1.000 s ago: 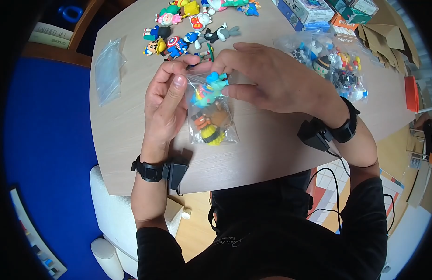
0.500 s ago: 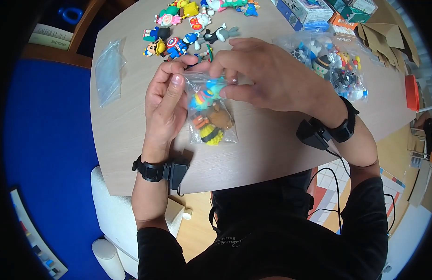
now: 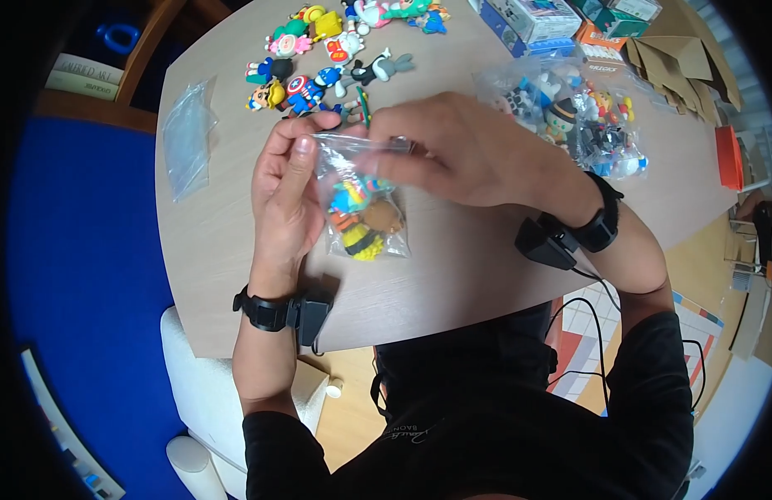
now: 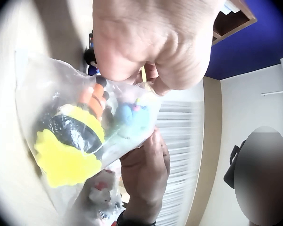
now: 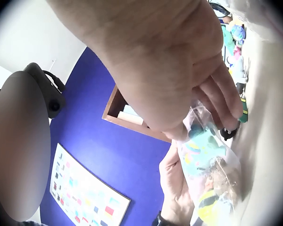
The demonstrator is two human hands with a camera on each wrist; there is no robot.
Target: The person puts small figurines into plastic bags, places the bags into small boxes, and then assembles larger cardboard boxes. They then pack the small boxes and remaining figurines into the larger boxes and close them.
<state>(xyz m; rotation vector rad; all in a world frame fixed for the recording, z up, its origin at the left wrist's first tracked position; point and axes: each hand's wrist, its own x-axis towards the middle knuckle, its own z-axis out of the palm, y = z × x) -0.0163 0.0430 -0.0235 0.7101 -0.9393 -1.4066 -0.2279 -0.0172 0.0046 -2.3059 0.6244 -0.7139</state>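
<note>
A clear zip bag (image 3: 398, 242) with several small toy figures hangs upright between both hands. My left hand (image 3: 277, 196) pinches its upper left edge, thumb in front. My right hand (image 3: 486, 154) is at the right side of the bag's mouth, with thumb and fingertips gripping the plastic there; in the right wrist view its thumb lies against the bag's top. A blue-and-teal figure (image 3: 350, 197) with rainbow colours lies uppermost inside. Below it are a brown piece (image 3: 384, 218) and a yellow-and-black figure (image 4: 68, 160) with orange parts.
Loose toy figures, among them a Captain America figure (image 3: 301, 92), spread over the table beyond my hands. An unfilled clear bag (image 3: 187, 142) lies at the left. To the right are a larger bag of figures (image 3: 569, 117), toy boxes (image 3: 536, 25) and brown cardboard (image 3: 673, 67).
The blue-and-teal figure has gone from the bag's mouth, where my right fingers held it, down inside onto the other toys. My right fingers have moved onto the bag's upper edge.
</note>
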